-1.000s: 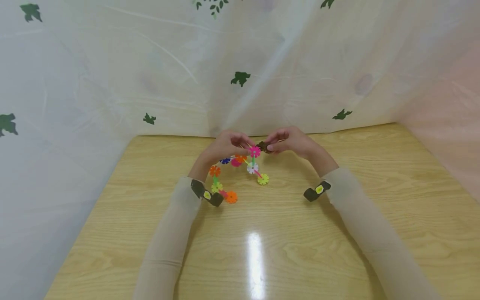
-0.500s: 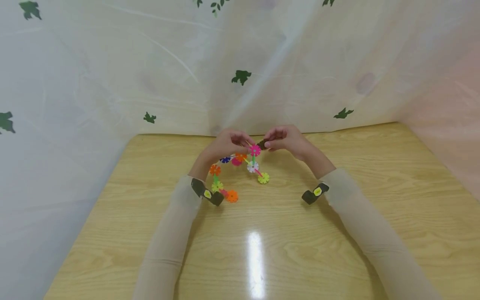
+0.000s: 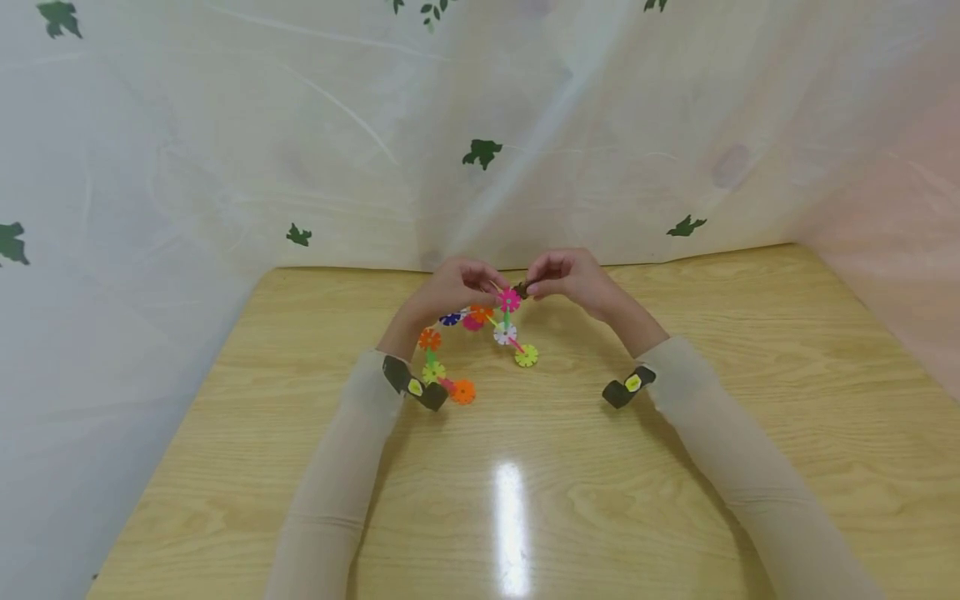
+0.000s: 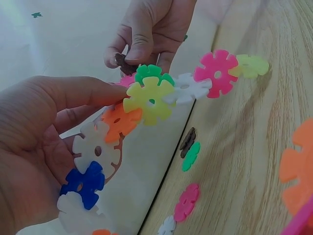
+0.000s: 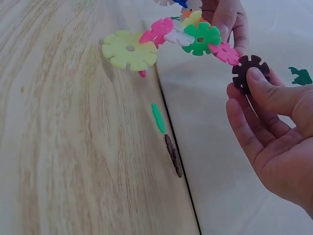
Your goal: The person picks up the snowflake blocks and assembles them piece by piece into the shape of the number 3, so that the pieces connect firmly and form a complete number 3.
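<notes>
A chain of colourful notched plastic discs (image 3: 506,333) hangs and bends over the table. My left hand (image 3: 453,292) grips it near its middle, the thumb and fingers by the yellow (image 4: 150,100) and orange discs (image 4: 122,122). With thumb and fingertips, my right hand (image 3: 577,283) pinches a dark brown notched disc (image 5: 240,76). In the right wrist view, the brown disc meets the edge of a pink disc (image 5: 224,52) on the chain; whether their notches interlock I cannot tell. A green disc (image 5: 201,39) adjoins that pink one.
Near the wooden table's (image 3: 585,492) back edge, a green disc (image 5: 158,118) and a brown disc (image 5: 173,155) show in the right wrist view. Behind the table hangs a pale cloth (image 3: 360,167) with leaf prints. An orange disc (image 3: 463,392) lies beside the left wrist.
My right hand has shifted slightly left, bringing the brown disc closer to the pink disc and changing its tilt. The left hand stays almost still on the chain.
</notes>
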`<action>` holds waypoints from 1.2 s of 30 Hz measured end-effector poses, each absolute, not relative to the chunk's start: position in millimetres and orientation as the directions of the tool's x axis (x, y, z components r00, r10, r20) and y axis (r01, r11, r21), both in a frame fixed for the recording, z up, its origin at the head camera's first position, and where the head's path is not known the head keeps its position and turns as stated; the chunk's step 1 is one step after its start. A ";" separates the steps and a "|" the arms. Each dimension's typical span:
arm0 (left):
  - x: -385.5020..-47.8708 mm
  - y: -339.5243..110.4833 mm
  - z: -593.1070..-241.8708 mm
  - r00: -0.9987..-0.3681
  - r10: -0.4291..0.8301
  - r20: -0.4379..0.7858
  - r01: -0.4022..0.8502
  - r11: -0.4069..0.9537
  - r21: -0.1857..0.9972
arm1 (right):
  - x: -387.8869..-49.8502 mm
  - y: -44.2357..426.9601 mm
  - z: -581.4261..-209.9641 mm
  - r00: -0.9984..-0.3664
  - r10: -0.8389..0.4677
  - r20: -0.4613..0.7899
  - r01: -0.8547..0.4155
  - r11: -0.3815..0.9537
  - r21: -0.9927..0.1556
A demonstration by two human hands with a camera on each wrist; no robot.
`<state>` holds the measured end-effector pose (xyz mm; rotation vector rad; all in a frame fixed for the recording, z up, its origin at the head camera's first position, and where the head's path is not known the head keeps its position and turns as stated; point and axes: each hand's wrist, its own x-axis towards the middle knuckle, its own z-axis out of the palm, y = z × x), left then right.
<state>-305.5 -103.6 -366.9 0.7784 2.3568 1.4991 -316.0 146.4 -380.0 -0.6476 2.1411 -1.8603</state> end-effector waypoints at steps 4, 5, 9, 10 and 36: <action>-304.6 -103.0 -365.9 -0.835 0.547 0.054 0.285 0.347 0.894 | -314.0 146.0 -378.3 -0.865 -0.487 0.120 -0.193 0.101 -0.976; -304.0 -102.9 -365.4 -0.837 0.546 0.045 0.277 0.351 0.894 | -313.7 145.8 -378.0 -0.863 -0.491 0.121 -0.195 0.102 -0.975; -303.1 -102.4 -364.7 -0.841 0.540 0.014 0.249 0.364 0.898 | -313.0 145.7 -378.1 -0.858 -0.497 0.131 -0.200 0.088 -0.976; -302.9 -102.4 -364.6 -0.841 0.541 0.011 0.247 0.365 0.898 | -313.1 145.8 -378.3 -0.856 -0.498 0.135 -0.203 0.084 -0.976; -300.0 -101.7 -360.2 -0.862 0.506 0.035 0.222 0.314 0.923 | -308.7 145.1 -371.5 -0.840 -0.489 0.234 -0.320 0.100 -0.942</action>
